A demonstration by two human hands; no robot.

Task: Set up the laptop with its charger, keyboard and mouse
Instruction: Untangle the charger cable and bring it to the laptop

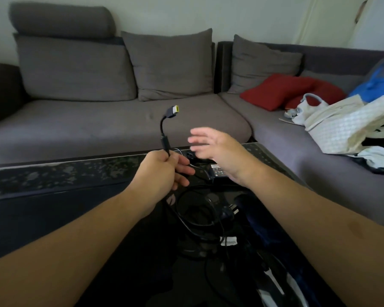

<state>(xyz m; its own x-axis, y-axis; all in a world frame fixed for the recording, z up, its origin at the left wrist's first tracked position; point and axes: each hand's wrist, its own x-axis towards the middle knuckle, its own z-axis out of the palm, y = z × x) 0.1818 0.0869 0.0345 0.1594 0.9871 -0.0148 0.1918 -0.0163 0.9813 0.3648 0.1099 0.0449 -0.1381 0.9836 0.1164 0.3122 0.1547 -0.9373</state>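
Observation:
My left hand [164, 169] grips the black charger cable just below its ferrite bead, so the yellow-tipped rectangular plug [171, 111] stands up above my fist. My right hand [215, 147] hovers to the right of the plug with straight, motion-blurred fingers and holds nothing. Under it the black power brick [216, 170] lies on the dark glass table [75, 173]. Loops of the black cable [193, 220] and a wall plug [228, 212] lie nearer to me. I cannot make out a laptop, keyboard or mouse on the dark surface.
A grey corner sofa [120, 120] with several cushions runs behind the table. On its right part lie red cushions [282, 89], a white bag [350, 122] and blue cloth [379, 83]. A dark blue bag [264, 229] lies on the table's right side.

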